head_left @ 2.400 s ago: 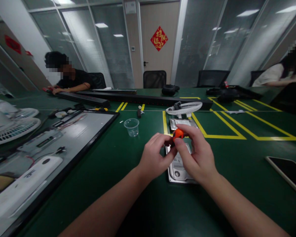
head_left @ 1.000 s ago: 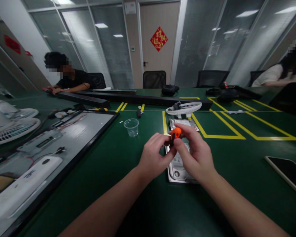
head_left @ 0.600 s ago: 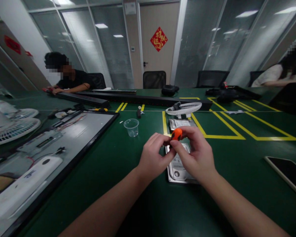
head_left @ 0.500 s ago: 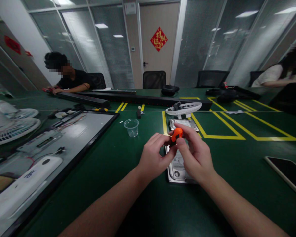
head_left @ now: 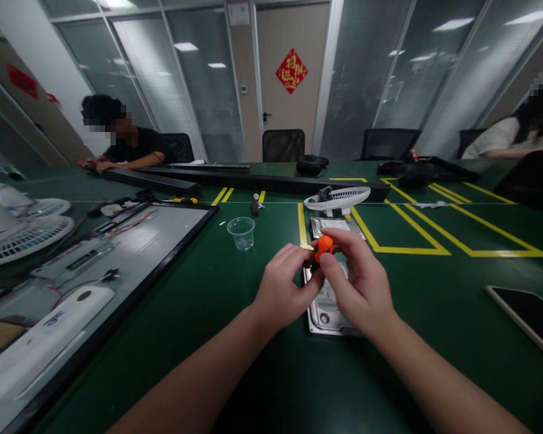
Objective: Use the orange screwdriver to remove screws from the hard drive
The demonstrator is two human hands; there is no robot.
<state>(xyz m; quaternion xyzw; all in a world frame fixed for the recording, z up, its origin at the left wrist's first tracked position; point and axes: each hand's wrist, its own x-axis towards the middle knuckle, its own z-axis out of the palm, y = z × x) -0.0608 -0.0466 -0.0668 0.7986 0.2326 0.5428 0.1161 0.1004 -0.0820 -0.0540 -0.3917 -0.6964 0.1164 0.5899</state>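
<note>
A small orange-and-black object [head_left: 324,246], which looks like the end of a screwdriver handle, is pinched between both hands. My right hand [head_left: 359,280] has its thumb and fingers closed round the orange part from the right. From the left, my left hand [head_left: 286,283] grips its darker lower side; the fingers hide most of that part. Beneath the hands a silver hard drive [head_left: 324,318] lies flat on the green table [head_left: 199,325], partly covered by them. A second hard drive [head_left: 337,226] lies just behind it.
A clear plastic cup [head_left: 241,234] stands to the left. Farther left are a large panel [head_left: 176,223] and a white power strip [head_left: 49,337]. A white fan grille [head_left: 339,199] sits behind the drives, and a phone [head_left: 525,319] lies right. Two people sit across the table.
The orange-and-black object has turned slightly, so its black patch shows less. My right fingers have shifted a little around it; my left hand stays almost still.
</note>
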